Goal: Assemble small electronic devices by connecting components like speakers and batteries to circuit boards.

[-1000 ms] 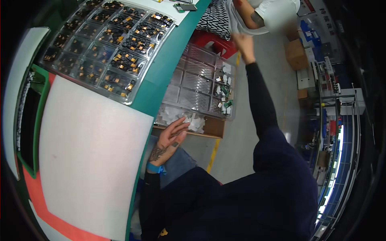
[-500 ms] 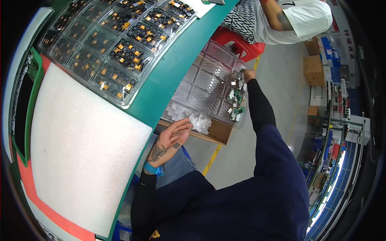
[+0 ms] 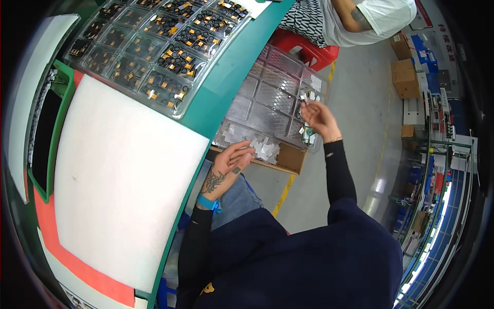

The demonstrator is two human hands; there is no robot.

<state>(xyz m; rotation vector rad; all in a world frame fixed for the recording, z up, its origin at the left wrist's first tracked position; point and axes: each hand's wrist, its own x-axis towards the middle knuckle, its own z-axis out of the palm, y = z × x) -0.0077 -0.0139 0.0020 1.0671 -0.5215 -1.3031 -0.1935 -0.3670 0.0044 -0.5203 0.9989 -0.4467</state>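
My right hand [image 3: 321, 122] is over the right edge of a clear compartmented plastic tray [image 3: 265, 95]. Its thumb and fingers pinch a small electronic part [image 3: 304, 97], pale and dark; its exact kind is too small to make out. Just below that hand, small green-and-white circuit parts [image 3: 309, 135] are gathered in the tray's right compartments. My left hand [image 3: 229, 171], a blue band at its wrist, hovers by the table edge with fingers stretched out and nothing visible in them. White paper-like pieces [image 3: 265, 148] lie beside its fingertips, in an open cardboard box [image 3: 292, 158] under the tray's near end.
On the green table [image 3: 206, 105], a clear tray [image 3: 177, 114] holds several groups of black-and-orange small parts. A white foam sheet [image 3: 123, 175] lies nearer, beside a green bin [image 3: 51, 134]. Across from me a person sits by a red stool [image 3: 324, 55]. Shelving stands at the right.
My right hand has come back toward me from the tray's far right side, now with a small part at its fingertips. The left hand keeps its pose; the whole view has shifted slightly.
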